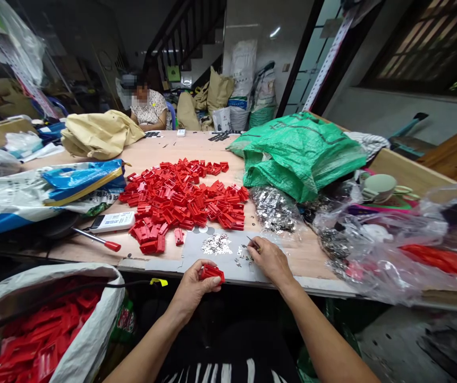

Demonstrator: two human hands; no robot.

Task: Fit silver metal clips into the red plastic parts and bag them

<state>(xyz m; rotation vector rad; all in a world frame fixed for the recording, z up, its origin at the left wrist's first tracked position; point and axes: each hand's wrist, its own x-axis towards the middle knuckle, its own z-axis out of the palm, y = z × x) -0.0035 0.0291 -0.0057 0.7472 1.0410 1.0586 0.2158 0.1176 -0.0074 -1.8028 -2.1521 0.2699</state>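
Observation:
My left hand is closed around a red plastic casing at the table's front edge. In my right hand is a thin dark pointed tool, pinched between thumb and fingers; its exact kind is too small to tell. Beneath those fingers, small metal pieces lie scattered on a grey mat. A little to the left there is a pile of flat shiny metal plates. Beyond my hands spreads a large heap of red casings, with one loose red casing at its near side.
A white sack of red parts stands at lower left. Near it are a red-tipped lever and a white box. A green woven bag and a clear bag of metal parts lie right. Across the table sits another person.

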